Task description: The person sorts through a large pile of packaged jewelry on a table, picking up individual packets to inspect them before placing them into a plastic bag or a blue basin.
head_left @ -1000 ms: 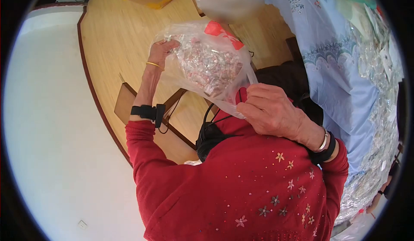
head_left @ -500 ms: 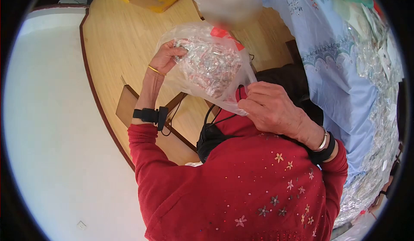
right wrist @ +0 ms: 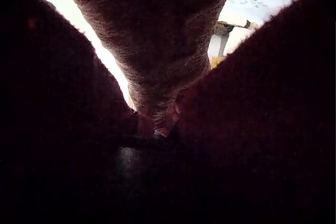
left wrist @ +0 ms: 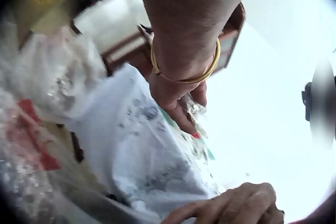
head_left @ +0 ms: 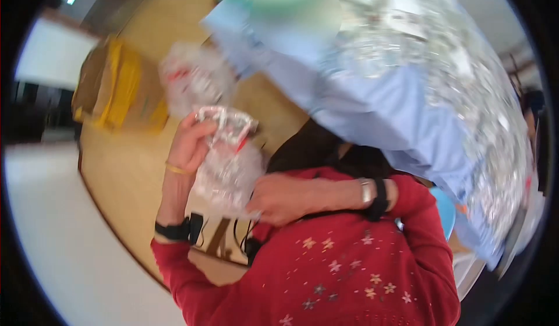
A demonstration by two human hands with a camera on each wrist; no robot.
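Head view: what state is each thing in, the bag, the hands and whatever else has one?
Clear bag: holds small wrapped pieces, top bunched, held up between both hands.
Left hand: grips the bag's bunched top.
Right hand: grips the bag's lower end.
Second bag: filled; too blurred to tell open or tied.

The bag [head_left: 228, 171] lies between the left hand [head_left: 189, 142], far, and the right hand [head_left: 279, 198], near; the table [head_left: 372, 110] stands right.
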